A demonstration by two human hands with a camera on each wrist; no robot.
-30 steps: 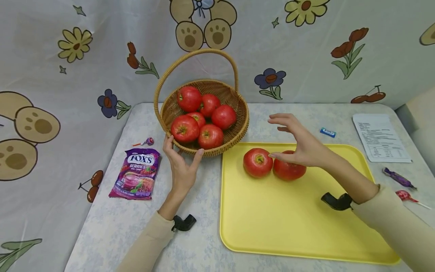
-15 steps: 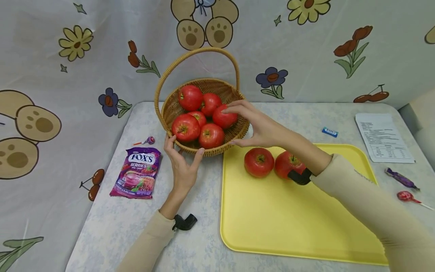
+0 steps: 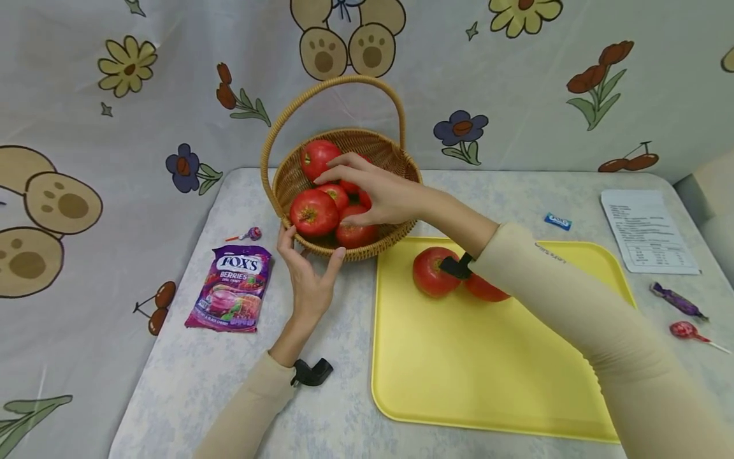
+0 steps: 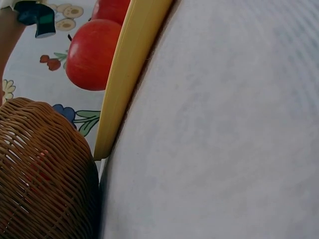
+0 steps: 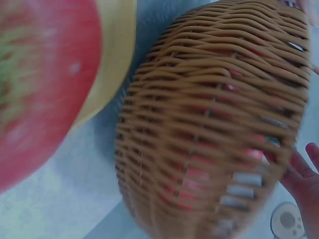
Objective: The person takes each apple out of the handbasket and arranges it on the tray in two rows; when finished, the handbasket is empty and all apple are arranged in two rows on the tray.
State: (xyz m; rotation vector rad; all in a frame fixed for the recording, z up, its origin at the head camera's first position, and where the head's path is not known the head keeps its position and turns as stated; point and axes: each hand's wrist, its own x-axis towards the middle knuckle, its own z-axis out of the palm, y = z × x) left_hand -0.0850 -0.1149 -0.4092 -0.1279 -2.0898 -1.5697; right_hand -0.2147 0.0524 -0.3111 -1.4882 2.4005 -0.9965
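A wicker basket [image 3: 411, 185] with a tall handle stands at the back of the table, tilted so its inside shows. Several red apples [image 3: 314, 213] lie in it. My left hand [image 3: 309, 284] holds the basket at its near left rim, thumb along the outer wall. My right hand [image 3: 381, 191] hangs over the apples, fingers spread and slightly bent, hiding some of them; nothing shows in its grasp. Right of the basket, two more apples [image 3: 434, 273] sit on a yellow tray [image 3: 487, 357]; my right sleeve partly covers them. In the right wrist view, the basket's wall [image 5: 199, 109] fills the middle.
A purple candy bag [image 3: 232, 289] and a lollipop [image 3: 252, 234] lie left of the basket. On the right are a small blue candy [image 3: 558, 221], a printed sheet [image 3: 648, 231], a purple wrapped candy [image 3: 679, 301] and a red lollipop [image 3: 685, 330]. A patterned cloth hangs behind.
My right hand has moved left from above the tray's apples to over the apples in the basket. The left hand and basket have stayed in place.
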